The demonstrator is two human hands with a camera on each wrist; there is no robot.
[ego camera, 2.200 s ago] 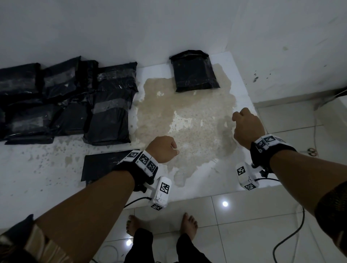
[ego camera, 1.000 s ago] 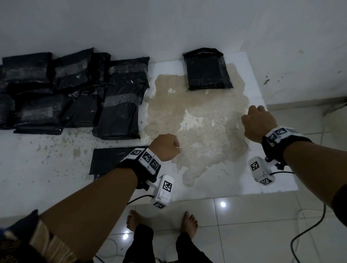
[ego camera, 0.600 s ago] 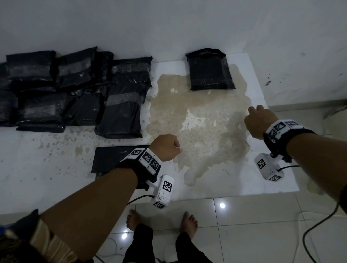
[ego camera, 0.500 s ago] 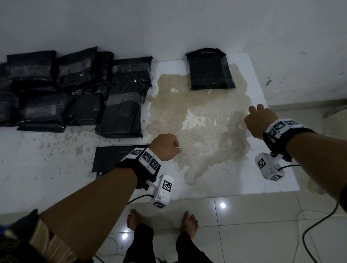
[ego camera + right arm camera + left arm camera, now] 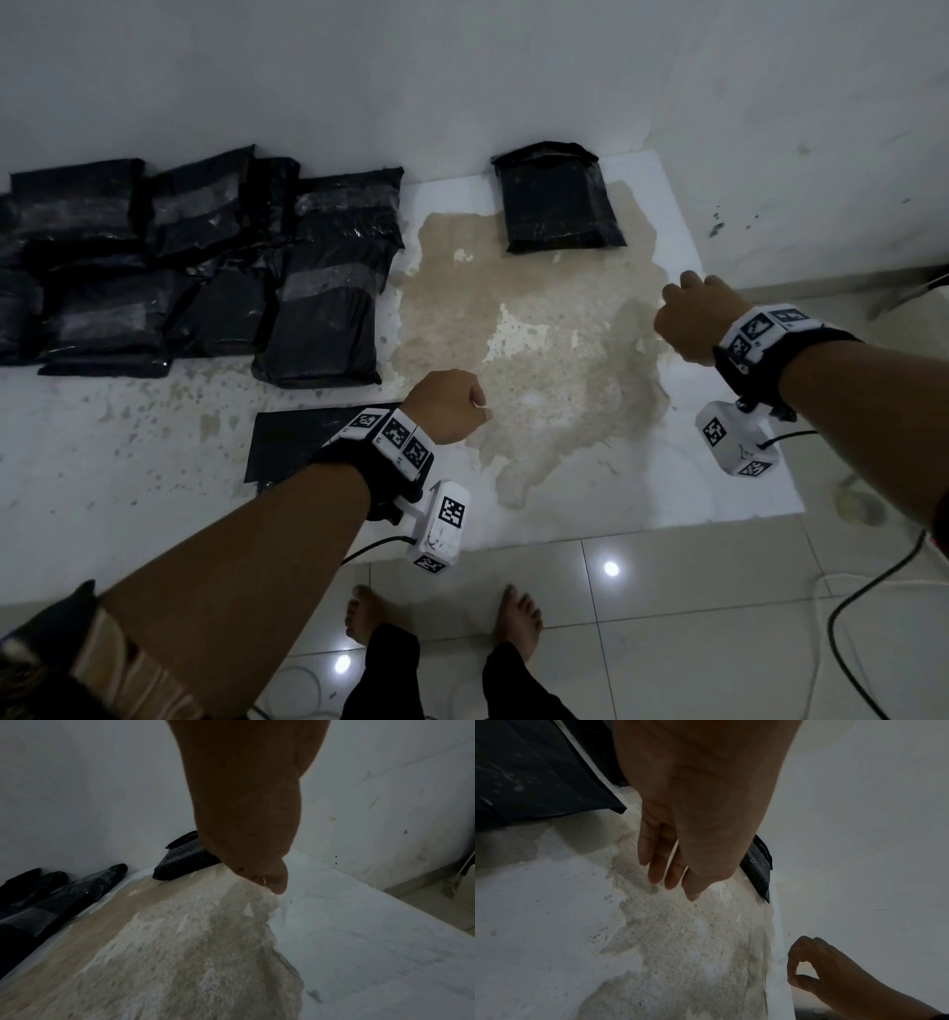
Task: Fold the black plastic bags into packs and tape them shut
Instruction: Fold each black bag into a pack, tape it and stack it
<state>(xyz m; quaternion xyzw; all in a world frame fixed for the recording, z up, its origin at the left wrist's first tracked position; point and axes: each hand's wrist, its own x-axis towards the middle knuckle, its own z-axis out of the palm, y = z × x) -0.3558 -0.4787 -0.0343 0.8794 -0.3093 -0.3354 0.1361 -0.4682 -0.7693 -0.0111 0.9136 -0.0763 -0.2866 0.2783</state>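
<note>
A flat, unfolded black bag [image 5: 292, 442] lies near the front of the white stained platform [image 5: 719, 462], partly under my left forearm. My left hand [image 5: 462, 406] hovers just right of it, fingers [image 5: 659, 862] hanging loosely and holding nothing. My right hand [image 5: 693, 318] hovers near the platform's right edge with its fingers curled. Its thumb tip meets the forefinger [image 5: 805, 969], and I see nothing clear between them. One folded black pack [image 5: 560, 205] lies at the back by the wall. Several taped black packs [image 5: 323, 308] lie in a group at the left.
White walls [image 5: 462, 77] close off the back and right of the platform. A tiled floor [image 5: 667, 591] lies in front, with the person's bare feet [image 5: 518, 616] on it. Cables [image 5: 852, 642] trail across the floor at the right.
The head view has swung slightly left, so the packs sit further right in the picture. Both hands hover in about the same places, and neither has taken hold of anything.
</note>
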